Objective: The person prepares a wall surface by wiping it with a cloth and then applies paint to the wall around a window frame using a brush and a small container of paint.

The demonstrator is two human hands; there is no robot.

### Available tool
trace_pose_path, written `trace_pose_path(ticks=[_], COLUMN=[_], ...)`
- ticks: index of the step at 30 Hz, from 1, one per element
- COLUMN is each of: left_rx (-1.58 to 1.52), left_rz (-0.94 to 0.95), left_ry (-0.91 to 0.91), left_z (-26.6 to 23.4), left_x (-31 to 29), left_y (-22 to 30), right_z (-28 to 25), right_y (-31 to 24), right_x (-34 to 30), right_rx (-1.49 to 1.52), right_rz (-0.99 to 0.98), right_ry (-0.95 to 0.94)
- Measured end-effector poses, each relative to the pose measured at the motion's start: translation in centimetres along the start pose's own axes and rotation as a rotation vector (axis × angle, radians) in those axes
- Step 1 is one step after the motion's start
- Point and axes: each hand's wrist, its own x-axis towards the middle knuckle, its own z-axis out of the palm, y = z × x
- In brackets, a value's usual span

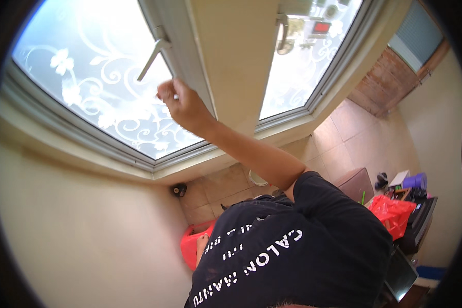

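Curling right-hand fingers [167, 92] tightly, had window handle [154, 57] just above, red container [189, 247] well below; could not identify grip or container contents.

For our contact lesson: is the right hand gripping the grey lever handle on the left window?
No: the right hand curls below the grey lever handle, with patterned glass showing between them.

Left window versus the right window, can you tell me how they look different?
The left window takes up more of the picture than the right window. The left window's handle slants down and to the left, while the right window's handle hangs nearly vertical. The right hand is raised in front of the left window, not the right window. Both have grey frames and white floral patterns.
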Motion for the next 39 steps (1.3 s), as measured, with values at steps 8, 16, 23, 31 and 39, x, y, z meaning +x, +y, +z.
trace_pose_path(ticks=[8, 16, 23, 31, 39], left_rx=[0.057, -0.02, -0.051, 0.285, 0.196], left_rz=[-0.006, -0.012, 0.044, 0.138, 0.139], left_ry=[-0.059, -0.139, -0.099, -0.056, -0.108], left_z=[-5.7, -8.5, -5.4, -1.2, -3.1], left_x=[-1.7, -2.0, -1.8, 2.6, 1.3], left_y=[6.0, 15.4, 20.1, 9.5, 14.1], right_z=[-13.6, -26.2, -27.9, -26.2, -33.2], right_y=[1.3, 0.5, 0.9, 0.7, 0.7], right_x=[-4.2, 4.6, 8.4, 9.1, 10.0], right_rx=[-0.103, -0.436, -0.271, -0.41, -0.931], right_rz=[-0.217, -0.305, 0.104, 0.015, -0.287], right_ry=[0.312, 0.725, 0.386, 0.342, 0.209])
